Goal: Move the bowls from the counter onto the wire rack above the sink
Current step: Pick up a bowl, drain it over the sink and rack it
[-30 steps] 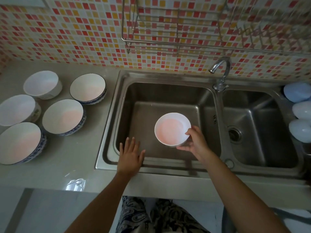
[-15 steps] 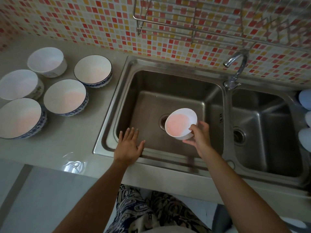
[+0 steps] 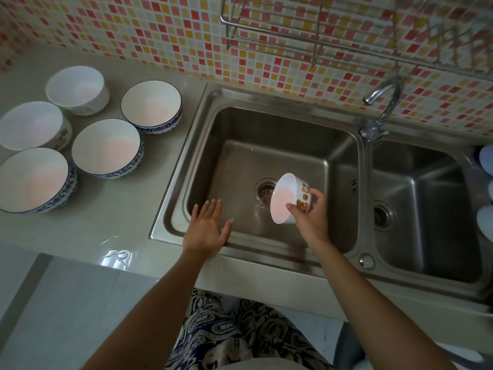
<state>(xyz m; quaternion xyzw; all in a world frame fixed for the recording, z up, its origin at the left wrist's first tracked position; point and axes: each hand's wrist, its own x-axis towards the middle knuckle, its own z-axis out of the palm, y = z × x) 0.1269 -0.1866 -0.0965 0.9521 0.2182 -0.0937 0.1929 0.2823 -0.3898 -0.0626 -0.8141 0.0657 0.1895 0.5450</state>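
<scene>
Six bowls show in all: five stand upright on the pale grey stone desk (image 3: 112,217) near its left edge, and one small white ceramic bowl with cartoon bear pictures on its side (image 3: 286,198) is held over the left basin of the steel double sink (image 3: 266,166). Of the five, three are white bowls with blue patterned outsides (image 3: 105,148), and two are plain white bowls with small printed motifs (image 3: 76,88). The right hand (image 3: 310,214) grips the bear bowl by its rim and wall, tipped on its side with the mouth turned left, above the drain. The left hand (image 3: 206,228) lies flat with fingers spread on the sink's front rim, holding nothing. The step in hand seems to be draining this bowl before racking it. The next move calls for lifting it up and back to the single chrome wire rack (image 3: 333,30) on the mosaic wall, clear of the one curved steel tap (image 3: 384,102), then setting it down steadily between the wires.
</scene>
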